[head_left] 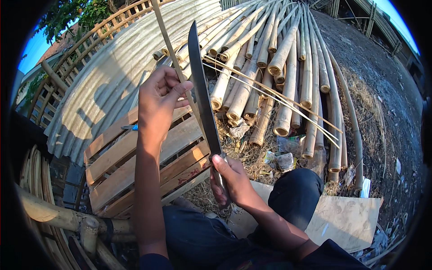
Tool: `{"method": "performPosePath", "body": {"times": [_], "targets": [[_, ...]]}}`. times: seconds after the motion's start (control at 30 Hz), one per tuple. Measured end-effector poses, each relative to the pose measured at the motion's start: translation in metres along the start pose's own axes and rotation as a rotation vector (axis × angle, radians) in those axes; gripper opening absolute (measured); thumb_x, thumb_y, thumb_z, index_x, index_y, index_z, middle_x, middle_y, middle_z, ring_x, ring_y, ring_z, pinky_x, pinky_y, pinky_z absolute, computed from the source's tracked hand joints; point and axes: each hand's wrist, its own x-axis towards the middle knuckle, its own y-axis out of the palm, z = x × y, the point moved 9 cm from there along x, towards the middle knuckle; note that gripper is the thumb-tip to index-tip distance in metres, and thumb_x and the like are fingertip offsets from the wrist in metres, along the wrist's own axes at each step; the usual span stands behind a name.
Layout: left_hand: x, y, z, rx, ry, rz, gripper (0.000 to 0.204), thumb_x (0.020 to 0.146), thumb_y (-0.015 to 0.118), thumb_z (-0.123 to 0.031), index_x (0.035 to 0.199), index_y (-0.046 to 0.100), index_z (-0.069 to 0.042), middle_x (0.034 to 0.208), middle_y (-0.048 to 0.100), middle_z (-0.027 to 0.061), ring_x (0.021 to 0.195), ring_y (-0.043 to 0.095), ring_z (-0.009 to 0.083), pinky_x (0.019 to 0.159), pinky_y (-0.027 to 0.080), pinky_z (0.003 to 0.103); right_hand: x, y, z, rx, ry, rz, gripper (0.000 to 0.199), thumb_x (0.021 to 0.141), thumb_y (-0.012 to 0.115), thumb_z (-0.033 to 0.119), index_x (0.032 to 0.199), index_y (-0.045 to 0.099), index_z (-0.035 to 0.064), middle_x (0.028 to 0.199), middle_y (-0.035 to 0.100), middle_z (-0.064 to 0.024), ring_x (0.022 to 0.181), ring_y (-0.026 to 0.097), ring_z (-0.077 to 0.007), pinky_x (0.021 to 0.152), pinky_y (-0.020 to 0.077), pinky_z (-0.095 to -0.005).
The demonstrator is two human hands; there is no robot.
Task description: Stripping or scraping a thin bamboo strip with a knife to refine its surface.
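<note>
My left hand (164, 92) pinches a thin bamboo strip (165, 33) between thumb and fingers; the strip runs from the top edge down behind the blade. In my right hand (231, 180) is the handle of a machete (201, 74), its long dark blade pointing up and leaning slightly left. Blade and strip lie close together just right of my left fingers; I cannot tell whether they touch. The strip's lower end is hidden behind the machete and my right hand.
Ahead lies a big pile of bamboo poles (284, 108), with thin split strips (288, 101) across it. A wooden slatted pallet (112, 168) is at left, before a corrugated sheet (96, 96). Cardboard (346, 220) lies by my knee. A bamboo frame (54, 213) stands lower left.
</note>
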Motion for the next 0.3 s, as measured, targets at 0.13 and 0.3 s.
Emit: {"method": "performPosePath", "body": {"times": [0.13, 0.3], "targets": [[-0.003, 0.006, -0.005, -0.022, -0.007, 0.018, 0.013, 0.084, 0.066, 0.000, 0.084, 0.053, -0.003, 0.075, 0.054, -0.0017, 0.070, 0.055, 0.0044, 0.059, 0.054, 0.020, -0.001, 0.005, 0.031, -0.088, 0.030, -0.027, 0.044, 0.095, 0.051, 0.046, 0.081, 0.045, 0.0048, 0.047, 0.044, -0.0035, 0.032, 0.043, -0.0132, 0.030, 0.0336, -0.0264], [0.000, 0.012, -0.013, 0.176, 0.102, -0.022, 0.013, 0.082, 0.066, 0.001, 0.085, 0.054, -0.003, 0.072, 0.054, -0.0008, 0.067, 0.054, 0.0046, 0.059, 0.054, 0.019, 0.006, -0.030, -0.020, -0.054, 0.081, -0.131, 0.044, 0.093, 0.054, 0.049, 0.085, 0.048, 0.0058, 0.048, 0.046, -0.0045, 0.032, 0.044, -0.0151, 0.031, 0.0391, -0.0276]]}}
